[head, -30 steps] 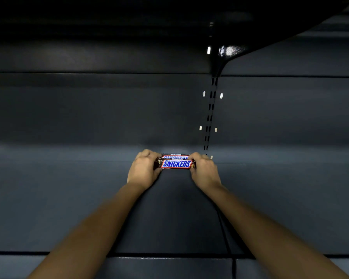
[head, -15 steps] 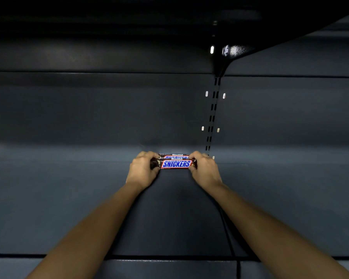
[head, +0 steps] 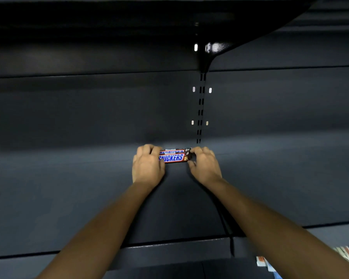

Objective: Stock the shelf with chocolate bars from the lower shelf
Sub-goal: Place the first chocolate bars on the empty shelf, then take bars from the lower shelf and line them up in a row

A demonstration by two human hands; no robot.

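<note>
Two Snickers bars lie side by side near the back of the dark shelf, one behind the other. My left hand grips their left ends with curled fingers. My right hand pinches the right ends, and the wrapper tips are hidden under its fingers. Both forearms reach in from the bottom of the view.
A slotted upright runs down the back wall just right of the bars. A shelf bracket hangs overhead. Packages on the lower shelf show at the bottom right, below the shelf's front lip.
The view has tilted down a little, so the lower shelf's packages now show at the bottom right. Both hands stay on the bars' ends, the left covering more of the label.
</note>
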